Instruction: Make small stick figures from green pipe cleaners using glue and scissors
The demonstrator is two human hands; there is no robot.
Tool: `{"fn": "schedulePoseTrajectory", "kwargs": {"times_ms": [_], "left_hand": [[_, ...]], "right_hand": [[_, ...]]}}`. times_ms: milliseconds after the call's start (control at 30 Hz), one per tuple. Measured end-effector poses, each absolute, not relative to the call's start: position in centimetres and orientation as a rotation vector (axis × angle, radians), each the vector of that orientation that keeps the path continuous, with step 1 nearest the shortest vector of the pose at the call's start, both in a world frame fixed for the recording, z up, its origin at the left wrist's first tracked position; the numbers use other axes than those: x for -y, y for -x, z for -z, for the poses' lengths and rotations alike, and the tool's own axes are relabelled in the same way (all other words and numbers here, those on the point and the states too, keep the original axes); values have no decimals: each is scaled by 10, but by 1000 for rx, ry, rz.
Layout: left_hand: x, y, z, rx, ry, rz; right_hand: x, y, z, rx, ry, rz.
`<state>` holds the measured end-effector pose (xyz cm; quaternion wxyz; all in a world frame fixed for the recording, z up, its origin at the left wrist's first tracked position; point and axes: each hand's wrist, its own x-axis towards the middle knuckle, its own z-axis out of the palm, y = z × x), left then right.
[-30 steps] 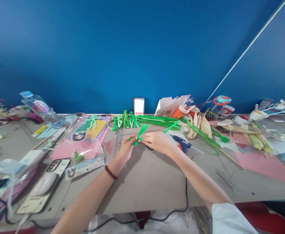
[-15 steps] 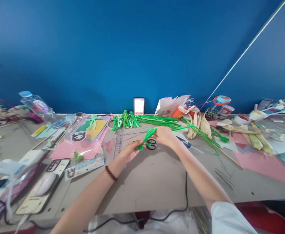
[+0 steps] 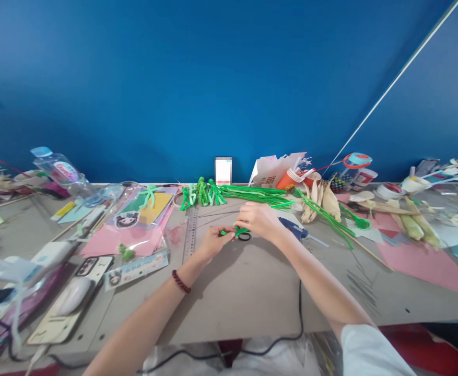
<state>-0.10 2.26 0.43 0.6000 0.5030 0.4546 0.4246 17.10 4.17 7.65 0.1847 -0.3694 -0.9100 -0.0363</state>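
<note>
My left hand (image 3: 212,241) and my right hand (image 3: 257,220) meet over the grey table (image 3: 232,292), both pinching a small twisted piece of green pipe cleaner (image 3: 234,231). My left wrist wears a dark red bead bracelet (image 3: 180,281). Black scissors (image 3: 245,236) lie on the table just under the right hand's fingers. A pile of long green pipe cleaners (image 3: 252,194) and several finished green twisted figures (image 3: 201,193) lie just beyond the hands.
A metal ruler (image 3: 190,234) lies left of the hands, a blue glue gun (image 3: 297,230) to the right. Pink paper and sticker packs (image 3: 134,224), a phone (image 3: 91,265), a water bottle (image 3: 62,171), orange cups (image 3: 289,180), corn husks (image 3: 323,201) and pink sheets (image 3: 420,261) crowd the table. A black cable (image 3: 300,313) hangs over the front edge.
The right hand reached back toward the pipe cleaner pile, then returned to the left hand. The green piece now sits lower and flatter between both hands, its ends no longer sticking up.
</note>
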Motion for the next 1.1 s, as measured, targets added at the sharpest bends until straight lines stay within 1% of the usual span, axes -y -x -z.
{"fn": "schedulePoseTrajectory", "kwargs": {"times_ms": [100, 200, 333, 500, 600, 700, 933, 1100], "left_hand": [[-29, 3, 0, -1052, -1013, -1165], [-35, 8, 1, -991, -829, -1306], [-39, 13, -3, -775, -658, -1311], [-37, 14, -9, -643, -438, -1202], [-35, 14, -11, -648, -486, -1176], [-33, 14, -12, -682, -591, -1189], [-28, 10, -19, -755, -712, -1227], [-24, 8, -25, -736, -726, -1225]], "right_hand": [[-32, -162, -79, 2585, 985, 172], [-26, -155, -78, 2609, 973, 160], [-25, -149, -74, 2671, 1020, 113], [-33, -155, -70, 2643, 1266, -9], [-39, -162, -70, 2559, 1356, -148], [-43, -166, -70, 2505, 1313, -252], [-36, -159, -70, 2406, 1159, -294], [-33, -153, -69, 2310, 1203, -297]]}}
